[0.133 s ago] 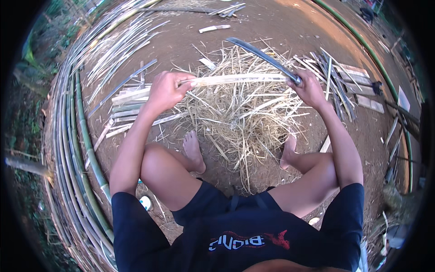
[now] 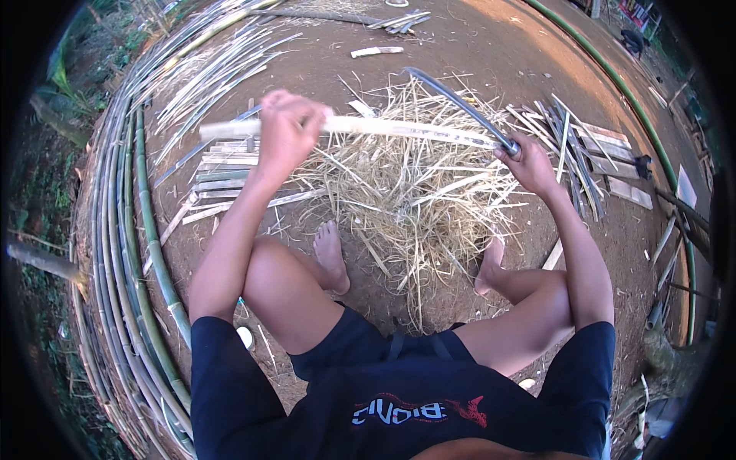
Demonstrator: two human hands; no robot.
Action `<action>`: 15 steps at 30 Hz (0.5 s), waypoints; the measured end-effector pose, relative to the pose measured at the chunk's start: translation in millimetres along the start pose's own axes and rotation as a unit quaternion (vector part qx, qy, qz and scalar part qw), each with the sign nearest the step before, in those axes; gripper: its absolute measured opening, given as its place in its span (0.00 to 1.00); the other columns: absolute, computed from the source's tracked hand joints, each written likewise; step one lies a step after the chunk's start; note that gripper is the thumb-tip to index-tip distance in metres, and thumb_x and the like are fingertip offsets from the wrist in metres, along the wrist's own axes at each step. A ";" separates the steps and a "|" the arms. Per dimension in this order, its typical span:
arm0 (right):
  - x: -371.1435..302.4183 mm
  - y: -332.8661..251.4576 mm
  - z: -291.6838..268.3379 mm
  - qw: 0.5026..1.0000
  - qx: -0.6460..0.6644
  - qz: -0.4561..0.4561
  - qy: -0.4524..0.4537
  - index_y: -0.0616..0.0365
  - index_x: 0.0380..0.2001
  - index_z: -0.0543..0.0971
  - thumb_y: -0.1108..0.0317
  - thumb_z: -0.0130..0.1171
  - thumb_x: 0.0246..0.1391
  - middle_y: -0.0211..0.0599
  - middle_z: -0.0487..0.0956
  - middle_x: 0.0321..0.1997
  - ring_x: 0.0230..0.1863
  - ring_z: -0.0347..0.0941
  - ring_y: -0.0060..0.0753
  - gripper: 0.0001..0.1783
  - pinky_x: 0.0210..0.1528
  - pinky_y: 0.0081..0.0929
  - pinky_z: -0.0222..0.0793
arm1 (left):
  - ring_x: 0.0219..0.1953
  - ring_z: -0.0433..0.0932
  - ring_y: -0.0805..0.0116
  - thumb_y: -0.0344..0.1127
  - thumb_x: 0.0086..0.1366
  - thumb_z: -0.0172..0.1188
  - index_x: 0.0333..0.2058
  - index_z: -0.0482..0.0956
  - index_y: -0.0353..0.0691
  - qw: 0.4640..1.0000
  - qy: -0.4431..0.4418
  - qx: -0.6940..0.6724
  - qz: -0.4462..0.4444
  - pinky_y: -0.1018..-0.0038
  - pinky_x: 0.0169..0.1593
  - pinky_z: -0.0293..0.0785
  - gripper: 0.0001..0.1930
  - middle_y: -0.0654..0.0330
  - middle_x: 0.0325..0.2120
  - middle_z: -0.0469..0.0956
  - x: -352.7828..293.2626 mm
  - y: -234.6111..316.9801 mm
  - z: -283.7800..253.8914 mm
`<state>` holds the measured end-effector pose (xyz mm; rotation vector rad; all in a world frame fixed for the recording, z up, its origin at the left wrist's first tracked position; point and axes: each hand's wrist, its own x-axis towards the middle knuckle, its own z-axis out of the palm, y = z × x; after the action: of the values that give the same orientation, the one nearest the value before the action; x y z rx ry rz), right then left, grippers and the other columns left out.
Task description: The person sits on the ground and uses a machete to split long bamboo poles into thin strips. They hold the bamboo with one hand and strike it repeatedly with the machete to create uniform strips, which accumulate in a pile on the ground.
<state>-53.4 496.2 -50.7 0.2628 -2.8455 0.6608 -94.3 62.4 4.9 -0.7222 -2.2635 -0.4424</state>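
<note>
My left hand (image 2: 290, 126), slightly blurred, is closed around a pale, flat bamboo strip (image 2: 399, 128). The strip lies crosswise between my hands, and one end sticks out to the left of that hand. In my right hand (image 2: 527, 162) is a machete with a long, dark, slightly curved blade (image 2: 460, 101) slanting away to the upper left. The fingers hide its handle. The strip's right end meets the blade close to my right fist; whether those fingers also touch the strip, I cannot tell. Below the strip spreads a heap of bamboo shavings (image 2: 414, 199).
Flat bamboo slats (image 2: 226, 180) lie left of the heap, more dark and pale strips (image 2: 571, 146) right of it. Long bamboo poles (image 2: 146, 215) line the left side. A green pole (image 2: 613, 73) runs along the right. My bare feet (image 2: 331, 257) flank the shavings.
My left hand has moved slightly up, and the strip now extends leftward past it, where before no end showed. The machete and right hand sit slightly lower and further right in view.
</note>
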 end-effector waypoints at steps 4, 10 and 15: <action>-1.0 -10.9 1.0 0.993 -0.015 0.121 0.001 0.53 0.39 0.79 0.46 0.62 0.59 0.36 0.79 0.25 0.29 0.78 0.34 0.21 0.36 0.40 0.73 | 0.30 0.77 0.73 0.45 0.69 0.59 0.31 0.84 0.41 0.907 0.128 -0.140 -0.375 0.68 0.46 0.70 0.14 0.61 0.25 0.82 18.1 -15.6 -8.3; 2.8 -84.8 22.5 0.918 0.321 0.228 -0.042 0.62 0.37 0.77 0.56 0.64 0.59 0.30 0.76 0.23 0.21 0.68 0.17 0.18 0.22 0.21 0.67 | 0.53 0.76 0.64 0.50 0.73 0.53 0.55 0.75 0.38 0.824 -0.168 -0.410 -0.352 0.65 0.59 0.69 0.23 0.55 0.50 0.79 31.8 39.2 46.1; 3.9 -139.8 45.6 0.856 0.482 0.185 -0.043 0.63 0.36 0.75 0.59 0.63 0.60 0.30 0.77 0.24 0.22 0.71 0.20 0.17 0.25 0.21 0.71 | 0.47 0.80 0.60 0.40 0.76 0.44 0.55 0.67 0.32 0.692 -0.082 -0.630 -0.343 0.65 0.53 0.78 0.18 0.49 0.45 0.78 55.4 87.1 76.1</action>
<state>-33.9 351.6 -32.0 -0.1357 -2.3766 2.1613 -113.9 189.1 0.9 -0.4265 -2.0367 -2.5141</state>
